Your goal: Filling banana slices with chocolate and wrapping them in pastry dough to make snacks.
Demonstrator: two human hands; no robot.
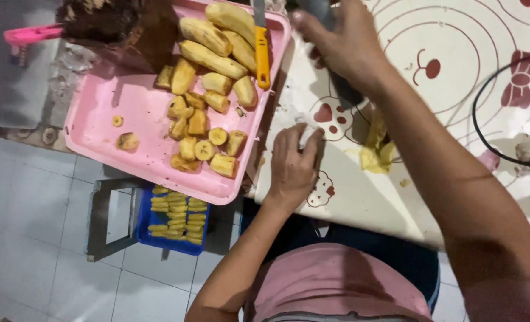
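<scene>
your left hand (293,164) lies palm down on the counter (360,197), fingers curled loosely over a small pale piece (308,136) at their tips; whether it is pinched or only covered, you cannot tell; the hand sits close to the counter's near edge, with your wrist crossing that edge; just to its left is the rim of the pink tray (98,113), whose near corner overhangs the counter edge above the floor; your right hand (343,43) is higher up, near the tray's far right corner, fingers closed around a dark grey object (343,89) that runs down under the palm; what that object is stays unclear; between your two arms lie yellow peel scraps (377,149) on the patterned mat, close to your right forearm; the stretch of mat between the left hand and the scraps is open; on the tray, whole peeled bananas (214,42) lie at the far end, cut banana chunks (202,140) crowd the right half, and the left half is mostly bare pink; a knife with a yellow handle (262,53) lies along the tray's right rim, blade pointing away from you; a dark brown heap (119,27) covers the tray's far left corner, a pink handle (29,34) sticking out to the left; below the tray, a blue tub of banana slices (175,220) rests on the tiled floor; a black cable (485,119) loops over the mat at far right.
</scene>
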